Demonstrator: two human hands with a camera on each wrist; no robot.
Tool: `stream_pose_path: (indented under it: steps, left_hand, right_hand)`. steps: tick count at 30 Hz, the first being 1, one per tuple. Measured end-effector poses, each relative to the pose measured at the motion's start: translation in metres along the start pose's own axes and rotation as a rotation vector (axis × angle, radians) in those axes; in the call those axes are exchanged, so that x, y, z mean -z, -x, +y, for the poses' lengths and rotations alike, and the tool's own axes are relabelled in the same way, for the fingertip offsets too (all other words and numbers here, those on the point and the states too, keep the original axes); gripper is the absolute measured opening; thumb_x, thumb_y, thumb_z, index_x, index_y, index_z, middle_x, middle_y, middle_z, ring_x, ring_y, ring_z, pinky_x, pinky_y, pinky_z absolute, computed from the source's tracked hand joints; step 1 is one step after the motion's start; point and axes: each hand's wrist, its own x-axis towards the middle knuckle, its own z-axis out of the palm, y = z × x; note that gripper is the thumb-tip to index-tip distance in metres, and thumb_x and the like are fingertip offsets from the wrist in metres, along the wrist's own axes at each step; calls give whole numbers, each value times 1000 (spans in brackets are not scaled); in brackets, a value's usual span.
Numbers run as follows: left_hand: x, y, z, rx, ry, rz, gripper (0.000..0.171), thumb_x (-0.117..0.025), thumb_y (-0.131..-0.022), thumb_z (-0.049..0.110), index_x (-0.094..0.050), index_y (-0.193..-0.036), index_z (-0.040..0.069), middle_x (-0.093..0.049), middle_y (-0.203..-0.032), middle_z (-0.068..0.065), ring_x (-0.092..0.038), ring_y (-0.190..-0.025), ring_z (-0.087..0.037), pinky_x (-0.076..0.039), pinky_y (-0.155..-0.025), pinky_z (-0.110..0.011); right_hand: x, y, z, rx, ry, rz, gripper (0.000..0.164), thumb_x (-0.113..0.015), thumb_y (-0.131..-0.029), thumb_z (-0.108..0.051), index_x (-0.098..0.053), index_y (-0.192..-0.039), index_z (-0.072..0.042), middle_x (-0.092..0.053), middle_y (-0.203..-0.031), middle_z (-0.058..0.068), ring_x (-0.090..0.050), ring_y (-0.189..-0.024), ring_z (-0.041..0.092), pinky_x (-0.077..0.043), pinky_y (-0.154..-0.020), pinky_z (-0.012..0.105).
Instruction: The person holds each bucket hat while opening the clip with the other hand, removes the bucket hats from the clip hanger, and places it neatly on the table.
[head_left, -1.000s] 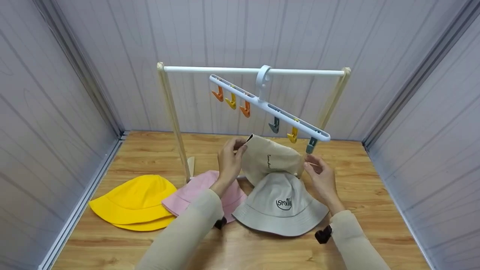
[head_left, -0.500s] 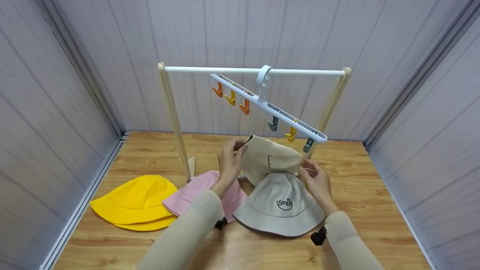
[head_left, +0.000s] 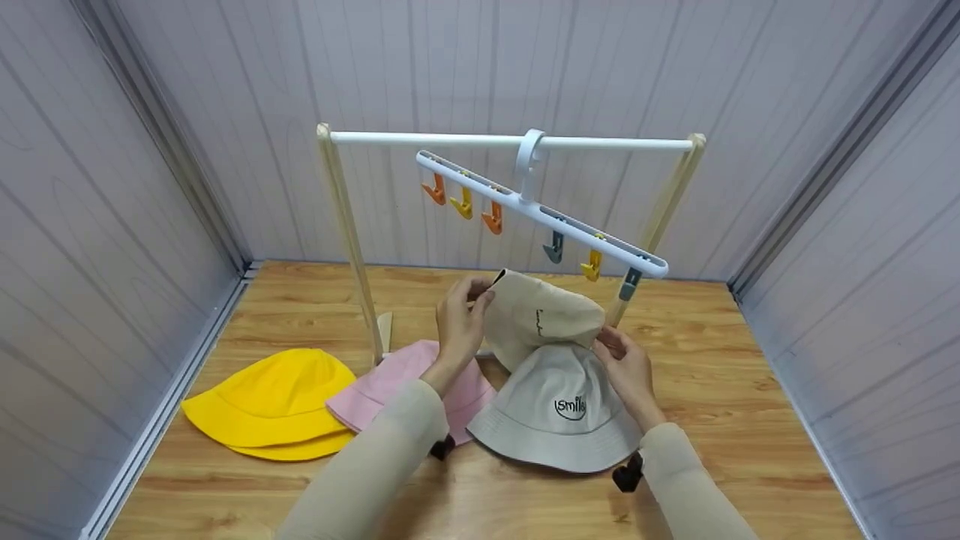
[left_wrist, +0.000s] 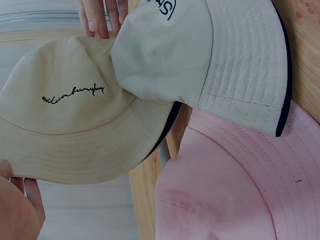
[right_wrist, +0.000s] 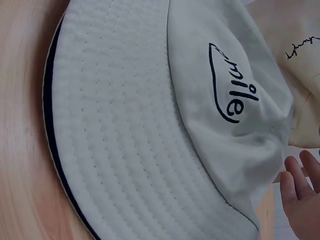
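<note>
A beige bucket hat [head_left: 536,311] with small black lettering is held tilted up behind a grey one. My left hand [head_left: 460,319] pinches its brim between thumb and fingers; that grip also shows at the lower left of the left wrist view. At the crown side of the beige hat is my right hand [head_left: 626,367], fingertips right at the cloth. In the right wrist view its fingers [right_wrist: 295,172] look relaxed, with no cloth between them. The grey bucket hat [head_left: 562,409], marked "smile", rests on the table and overlaps the beige one's lower part.
A white clip hanger [head_left: 555,217] with orange, yellow and grey clips hangs slantwise from the rack's white rail [head_left: 427,139], just above the beige hat. A pink hat [head_left: 405,375] and yellow hats [head_left: 277,397] lie leftward on the wooden table [head_left: 712,390]. Panel walls surround it.
My right hand has moved left and slightly down, from under the hanger's end clip to the beige hat's crown. The hanger sways slightly. My left hand keeps its place.
</note>
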Motion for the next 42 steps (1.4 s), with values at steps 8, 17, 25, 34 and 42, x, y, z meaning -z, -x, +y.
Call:
stream_pose_path:
  steps: [8, 17, 25, 34, 42]
  left_hand:
    - [2, 0, -2, 16, -1, 21, 7, -74, -98, 3, -74, -104, 6, -74, -101, -7, -72, -96, -21, -62, -85, -36]
    - [3, 2, 0, 55, 10, 13, 9, -73, -100, 4, -74, -108, 6, -73, -105, -8, -71, -100, -21, -61, -89, -36]
    - [12, -1, -2, 104, -4, 36, 10, -73, -101, 6, -74, -110, 8, -74, -108, -5, -71, -102, -21, -61, -90, -37]
    - [26, -6, 0, 84, 70, 107, 12, -73, -99, 1, -73, -109, 6, -73, -106, -8, -71, -101, -22, -61, -89, -39]
    - [37, -11, 3, 89, 112, 116, 12, -71, -101, 3, -71, -113, 5, -74, -110, -9, -70, -105, -24, -60, -93, -40]
  right_hand:
    - [-14, -3, -1, -54, -9, 82, 33, -69, -101, -1, -68, -134, 5, -72, -130, 24, -68, -113, 28, -51, -84, 11]
    - [-21, -8, -8, -58, 67, 232, 18, -76, -97, -4, -78, -113, 3, -78, -110, 19, -71, -93, 16, -49, -72, 9]
    - [-20, -14, -20, -8, 93, 260, 13, -76, -98, -8, -80, -108, -1, -80, -103, 14, -65, -81, 2, -48, -70, 11]
    - [-17, -15, -47, 38, 21, 241, 14, -76, -100, -12, -79, -110, -2, -79, -107, 14, -68, -90, 11, -51, -75, 12]
    - [-18, -15, -64, 116, -2, 264, 14, -76, -100, -12, -79, -110, -2, -78, -107, 13, -70, -90, 12, -53, -75, 13]
